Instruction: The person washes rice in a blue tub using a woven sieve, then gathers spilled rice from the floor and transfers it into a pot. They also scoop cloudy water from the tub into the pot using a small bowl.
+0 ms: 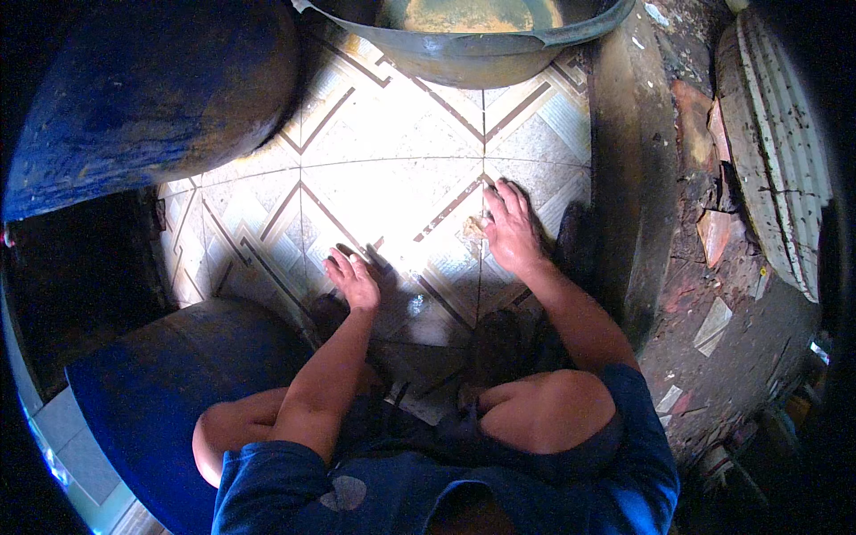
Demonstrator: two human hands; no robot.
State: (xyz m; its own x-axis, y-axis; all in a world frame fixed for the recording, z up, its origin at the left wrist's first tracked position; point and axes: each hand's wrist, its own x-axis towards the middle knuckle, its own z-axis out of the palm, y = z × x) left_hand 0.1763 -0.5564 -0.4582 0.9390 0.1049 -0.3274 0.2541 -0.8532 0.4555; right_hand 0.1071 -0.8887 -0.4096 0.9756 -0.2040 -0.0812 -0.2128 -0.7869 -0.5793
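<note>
My left hand (354, 279) is over the patterned floor tiles (394, 140), its fingers apart and nothing seen in it. Farther forward and to the right, my right hand (511, 227) reaches over the same tiles with its fingers spread a little. A small pale, crumpled piece (473, 227) shows beside the right thumb; whether the thumb pinches it or only touches it cannot be told. Bright light washes out the middle of the tiles, and some small bits are scattered on them.
A large round basin (468, 60) stands ahead. Big dark blue rounded containers (154, 87) are at the upper left and lower left (180, 374). Along the right runs a raised ledge (632, 167), with broken rubble (714, 234) and a ribbed whitish object (779, 154) beyond it.
</note>
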